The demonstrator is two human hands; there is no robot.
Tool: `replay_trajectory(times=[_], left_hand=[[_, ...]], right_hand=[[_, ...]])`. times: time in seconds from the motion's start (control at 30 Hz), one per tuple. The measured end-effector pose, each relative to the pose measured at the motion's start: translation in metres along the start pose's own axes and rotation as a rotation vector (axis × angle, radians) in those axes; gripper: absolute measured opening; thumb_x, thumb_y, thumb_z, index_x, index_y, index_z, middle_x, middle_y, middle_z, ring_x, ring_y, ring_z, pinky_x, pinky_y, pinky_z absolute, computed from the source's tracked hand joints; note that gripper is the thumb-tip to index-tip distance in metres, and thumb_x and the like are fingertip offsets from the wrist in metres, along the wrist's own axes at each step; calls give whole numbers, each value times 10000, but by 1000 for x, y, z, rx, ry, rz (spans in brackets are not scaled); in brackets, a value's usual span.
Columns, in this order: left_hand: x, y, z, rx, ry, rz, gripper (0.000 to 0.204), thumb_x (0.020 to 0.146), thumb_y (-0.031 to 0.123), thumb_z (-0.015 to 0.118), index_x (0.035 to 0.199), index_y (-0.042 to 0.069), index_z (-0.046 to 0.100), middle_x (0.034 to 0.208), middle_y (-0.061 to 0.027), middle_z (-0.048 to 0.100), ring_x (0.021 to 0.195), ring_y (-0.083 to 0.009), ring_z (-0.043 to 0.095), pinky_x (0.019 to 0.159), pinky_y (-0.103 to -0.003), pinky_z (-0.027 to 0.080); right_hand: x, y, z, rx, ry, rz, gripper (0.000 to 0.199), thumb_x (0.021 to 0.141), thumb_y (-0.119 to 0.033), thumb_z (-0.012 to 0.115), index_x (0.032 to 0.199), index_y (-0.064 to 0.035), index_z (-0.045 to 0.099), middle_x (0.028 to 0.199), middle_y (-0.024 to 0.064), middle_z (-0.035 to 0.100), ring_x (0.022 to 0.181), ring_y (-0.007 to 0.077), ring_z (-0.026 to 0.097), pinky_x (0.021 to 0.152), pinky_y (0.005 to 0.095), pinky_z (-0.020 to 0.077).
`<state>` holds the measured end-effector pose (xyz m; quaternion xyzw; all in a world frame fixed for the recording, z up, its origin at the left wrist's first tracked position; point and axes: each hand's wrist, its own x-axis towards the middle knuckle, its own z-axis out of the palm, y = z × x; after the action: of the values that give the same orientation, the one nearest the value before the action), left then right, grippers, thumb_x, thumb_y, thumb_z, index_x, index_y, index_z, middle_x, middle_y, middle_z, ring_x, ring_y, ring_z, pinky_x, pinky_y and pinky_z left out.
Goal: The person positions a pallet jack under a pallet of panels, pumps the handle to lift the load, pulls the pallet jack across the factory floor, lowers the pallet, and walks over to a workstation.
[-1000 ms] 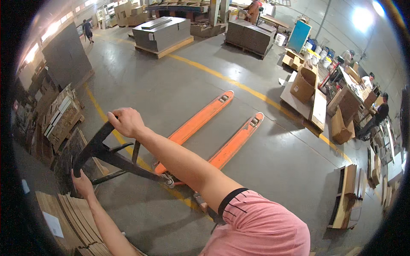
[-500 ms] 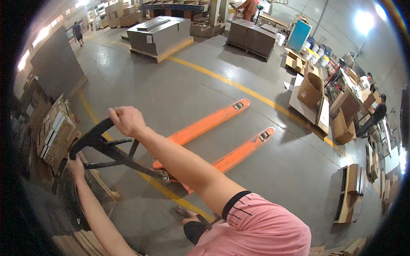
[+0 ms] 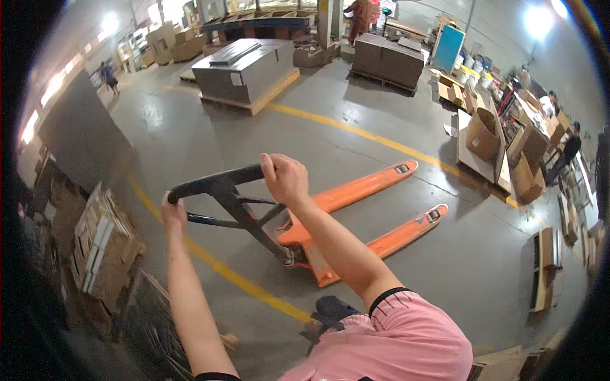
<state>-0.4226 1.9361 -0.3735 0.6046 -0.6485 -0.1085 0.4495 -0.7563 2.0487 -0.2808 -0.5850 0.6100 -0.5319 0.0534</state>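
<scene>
Wide apart, the left hand [image 3: 175,217] and the right hand [image 3: 287,181] are clamped on opposite ends of a black handle [image 3: 216,182], left of the frame's middle. It belongs to an orange pallet jack [image 3: 297,235] at the centre, whose two forks [image 3: 365,187] stretch to the right, side by side, bearing nothing. Their orange paint is scuffed, and their rounded tips have pale edging and openings with rollers [image 3: 434,216] inside. The handle is a broad loop with a thick central bar and slimmer struts, sloping down to the jack's base.

The person's right forearm [image 3: 343,241] crosses both forks and hides part of each. Most of the left hand's fingers are lost behind the handle, and the base of the jack is partly covered, so its wheels there are hard to make out. A pink shirt [image 3: 400,340] is cut off by the lower edge. Stacked boards [image 3: 105,244] at the left fade into blur, and a distant walking person [image 3: 109,77] at the upper left is smeared.
</scene>
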Motion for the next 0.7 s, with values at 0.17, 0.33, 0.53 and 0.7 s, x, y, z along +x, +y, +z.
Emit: replay_trajectory(times=[0.17,0.33,0.53,0.7], left_hand=[[89,53,56,28,-150,25,156,883,95,590,1026,33,585,958,-171,665,950,-353,653,804,-426,492],[199,33,138,-30,-220,185,221,828,20,600,1047,-4,614,967,-170,665,927,-312,651,814,-391,494],[339,-2,250,-311,-278,612,128,855,-19,571,983,-12,577,892,-166,610,876,-319,630,778,-377,476],[417,14,363,-374,-439,359,137,858,-39,585,993,-13,588,890,-146,620,858,-283,628,762,-346,465]], right_hand=[[72,42,39,-104,190,1,395,974,-330,475,734,-51,615,774,156,634,728,388,620,666,463,492],[146,69,71,-218,271,87,373,968,-303,486,723,-48,606,738,142,620,700,378,614,639,454,488],[225,106,121,-279,420,122,358,970,-293,505,729,-49,609,738,144,621,696,376,615,638,461,494],[264,148,159,-314,496,143,361,974,-308,515,742,-49,614,750,151,627,683,384,613,627,469,495]])
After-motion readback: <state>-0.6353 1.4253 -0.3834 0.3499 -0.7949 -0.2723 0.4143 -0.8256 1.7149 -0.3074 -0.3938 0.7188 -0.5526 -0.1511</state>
